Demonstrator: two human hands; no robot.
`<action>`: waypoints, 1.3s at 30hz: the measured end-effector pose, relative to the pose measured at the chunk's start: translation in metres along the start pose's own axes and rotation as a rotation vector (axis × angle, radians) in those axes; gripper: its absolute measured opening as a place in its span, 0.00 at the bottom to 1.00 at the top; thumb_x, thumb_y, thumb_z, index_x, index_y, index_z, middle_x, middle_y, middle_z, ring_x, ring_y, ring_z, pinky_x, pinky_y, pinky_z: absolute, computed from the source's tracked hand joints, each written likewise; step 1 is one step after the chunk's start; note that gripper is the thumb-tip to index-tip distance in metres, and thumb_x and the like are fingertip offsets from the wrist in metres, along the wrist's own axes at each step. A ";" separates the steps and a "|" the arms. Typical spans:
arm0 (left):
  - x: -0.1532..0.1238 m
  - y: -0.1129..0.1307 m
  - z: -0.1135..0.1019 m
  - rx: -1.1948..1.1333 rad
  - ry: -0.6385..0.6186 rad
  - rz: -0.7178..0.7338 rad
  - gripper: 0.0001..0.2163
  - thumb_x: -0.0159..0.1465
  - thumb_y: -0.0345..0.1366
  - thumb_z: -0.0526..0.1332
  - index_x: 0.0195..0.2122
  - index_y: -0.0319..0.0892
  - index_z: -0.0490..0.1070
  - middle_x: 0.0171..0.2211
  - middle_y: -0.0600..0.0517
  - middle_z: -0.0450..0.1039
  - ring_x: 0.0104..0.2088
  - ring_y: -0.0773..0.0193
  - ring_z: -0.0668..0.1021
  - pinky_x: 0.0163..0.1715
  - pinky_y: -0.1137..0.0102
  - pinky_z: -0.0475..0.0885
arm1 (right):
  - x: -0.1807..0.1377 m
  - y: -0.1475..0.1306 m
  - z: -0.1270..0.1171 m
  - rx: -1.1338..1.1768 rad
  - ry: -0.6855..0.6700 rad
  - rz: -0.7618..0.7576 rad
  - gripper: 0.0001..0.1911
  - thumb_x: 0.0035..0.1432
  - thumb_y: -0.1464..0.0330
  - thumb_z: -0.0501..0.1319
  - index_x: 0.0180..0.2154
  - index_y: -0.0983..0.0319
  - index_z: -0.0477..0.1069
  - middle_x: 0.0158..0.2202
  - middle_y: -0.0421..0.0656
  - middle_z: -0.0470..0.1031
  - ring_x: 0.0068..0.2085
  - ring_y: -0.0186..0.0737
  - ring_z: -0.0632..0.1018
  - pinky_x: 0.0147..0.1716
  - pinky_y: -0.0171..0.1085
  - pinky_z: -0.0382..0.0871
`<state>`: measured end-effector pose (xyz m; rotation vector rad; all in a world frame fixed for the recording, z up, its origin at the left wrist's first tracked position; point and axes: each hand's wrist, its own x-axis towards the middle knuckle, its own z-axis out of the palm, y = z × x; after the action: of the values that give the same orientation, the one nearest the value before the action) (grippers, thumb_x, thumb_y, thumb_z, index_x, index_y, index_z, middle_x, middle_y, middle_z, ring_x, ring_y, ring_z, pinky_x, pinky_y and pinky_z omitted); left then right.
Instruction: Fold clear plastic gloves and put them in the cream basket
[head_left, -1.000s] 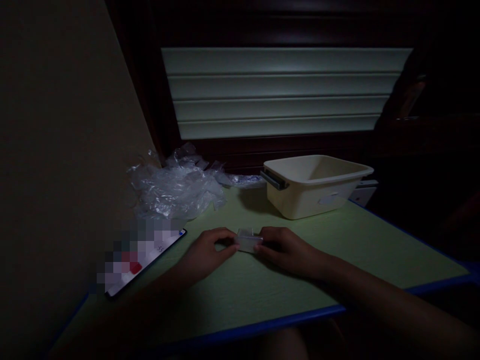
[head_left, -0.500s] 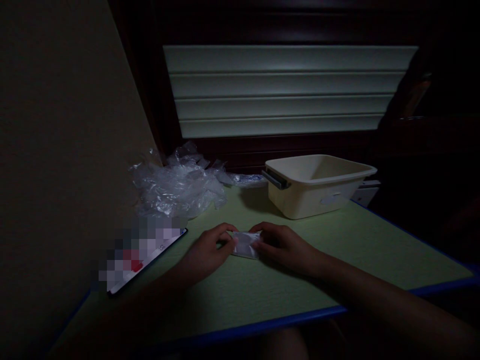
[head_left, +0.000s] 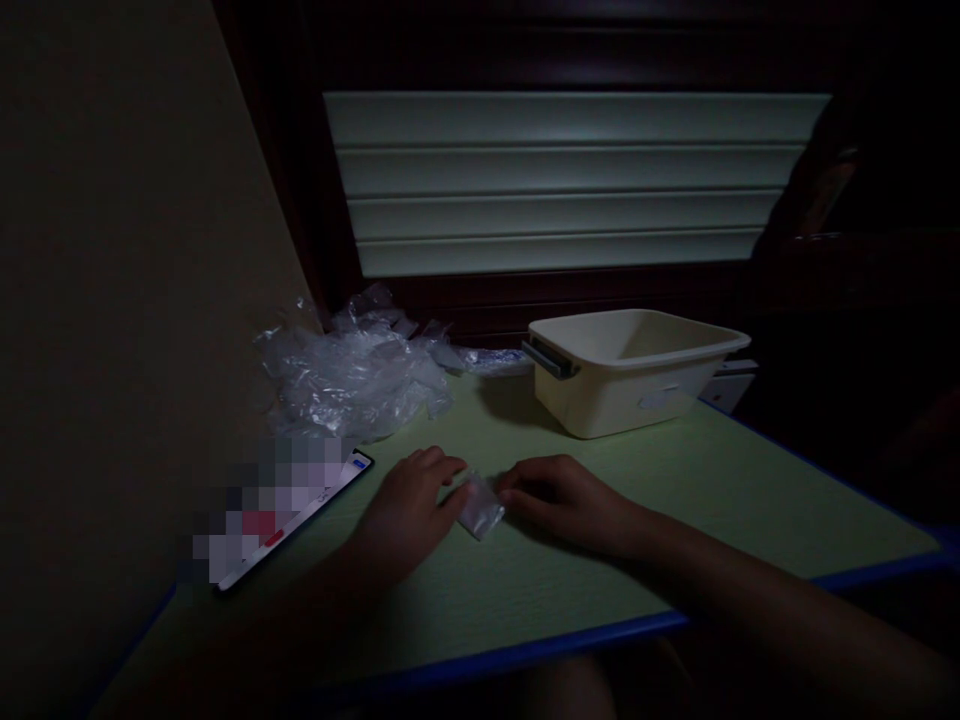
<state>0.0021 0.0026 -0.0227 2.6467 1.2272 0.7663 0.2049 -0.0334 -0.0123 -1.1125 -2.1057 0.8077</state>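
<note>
A small clear plastic bag [head_left: 481, 507], flat and shiny, is between my two hands just above or on the green table [head_left: 555, 590]; which of the two is hard to tell in this dim light. My left hand [head_left: 412, 505] pinches its left edge with the thumb and a fingertip. At the bag's right edge, the curled fingers and thumb of my right hand [head_left: 568, 500] are closed on it, the tips partly hidden.
Crumpled clear plastic bags [head_left: 352, 370] are heaped at the back left by the wall. A phone [head_left: 300, 520] with its screen lit leans in front of them. At the back right stands a cream plastic tub [head_left: 615, 395] with a grey handle.
The small bag has turned from lying nearly level to a slant and shows a smaller face. My left hand has moved slightly left; the right hand has shifted little.
</note>
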 end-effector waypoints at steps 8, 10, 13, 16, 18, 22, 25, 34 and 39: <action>0.004 0.000 -0.003 -0.024 -0.087 0.080 0.04 0.60 0.32 0.60 0.30 0.40 0.72 0.30 0.52 0.68 0.35 0.62 0.70 0.36 0.69 0.64 | 0.003 -0.001 0.003 0.013 0.077 0.060 0.16 0.55 0.59 0.57 0.32 0.66 0.70 0.23 0.38 0.66 0.24 0.32 0.65 0.22 0.31 0.57; 0.004 0.000 -0.002 -0.053 -0.083 0.090 0.03 0.60 0.32 0.59 0.30 0.40 0.71 0.30 0.52 0.68 0.35 0.62 0.70 0.36 0.69 0.64 | 0.004 -0.003 0.005 -0.047 0.089 0.093 0.15 0.53 0.59 0.59 0.35 0.66 0.70 0.23 0.38 0.66 0.23 0.32 0.65 0.21 0.31 0.57; 0.004 0.000 -0.001 -0.079 -0.062 0.066 0.04 0.61 0.31 0.58 0.30 0.40 0.71 0.30 0.52 0.69 0.35 0.62 0.70 0.37 0.69 0.63 | 0.005 -0.005 0.006 -0.187 0.099 0.081 0.12 0.50 0.66 0.61 0.37 0.66 0.70 0.26 0.39 0.68 0.25 0.33 0.67 0.23 0.31 0.58; 0.003 0.001 0.000 -0.064 0.006 0.014 0.06 0.61 0.34 0.57 0.29 0.40 0.70 0.29 0.51 0.69 0.34 0.61 0.70 0.36 0.68 0.64 | 0.005 -0.005 0.006 -0.234 0.092 0.067 0.11 0.49 0.70 0.60 0.37 0.66 0.71 0.28 0.41 0.70 0.27 0.34 0.68 0.25 0.32 0.60; 0.003 0.000 0.000 -0.047 0.024 0.008 0.06 0.59 0.36 0.59 0.27 0.40 0.70 0.29 0.51 0.68 0.34 0.60 0.70 0.35 0.68 0.64 | 0.005 -0.003 0.006 -0.225 0.100 0.057 0.11 0.50 0.71 0.60 0.38 0.66 0.71 0.29 0.42 0.71 0.28 0.35 0.69 0.26 0.33 0.61; 0.003 -0.001 0.002 -0.119 0.009 0.031 0.04 0.55 0.33 0.62 0.25 0.40 0.68 0.28 0.53 0.68 0.33 0.61 0.70 0.34 0.69 0.63 | 0.005 0.000 0.006 -0.230 0.146 0.024 0.15 0.49 0.71 0.61 0.42 0.66 0.70 0.35 0.46 0.72 0.32 0.37 0.71 0.31 0.35 0.63; 0.005 -0.002 0.002 -0.276 -0.018 0.014 0.04 0.56 0.33 0.60 0.26 0.40 0.67 0.26 0.55 0.67 0.31 0.65 0.70 0.33 0.71 0.64 | 0.004 0.003 0.007 -0.171 0.171 0.054 0.23 0.49 0.69 0.62 0.49 0.66 0.65 0.40 0.47 0.72 0.31 0.36 0.71 0.30 0.35 0.63; 0.007 0.010 -0.005 -0.763 -0.094 -0.182 0.07 0.51 0.34 0.64 0.28 0.39 0.66 0.25 0.55 0.68 0.28 0.67 0.72 0.29 0.73 0.67 | 0.009 0.013 0.007 0.320 0.029 0.121 0.13 0.51 0.61 0.61 0.34 0.66 0.72 0.25 0.40 0.71 0.25 0.32 0.68 0.25 0.32 0.60; 0.010 0.011 -0.005 -1.050 -0.129 -0.330 0.18 0.46 0.36 0.68 0.37 0.39 0.67 0.30 0.51 0.73 0.31 0.63 0.76 0.31 0.70 0.70 | 0.012 0.019 0.006 0.528 0.162 0.122 0.14 0.48 0.59 0.64 0.27 0.65 0.68 0.23 0.37 0.67 0.24 0.30 0.66 0.25 0.32 0.58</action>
<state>0.0118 0.0022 -0.0109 1.5722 0.8322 0.8379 0.2043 -0.0160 -0.0279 -0.9798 -1.5701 1.2003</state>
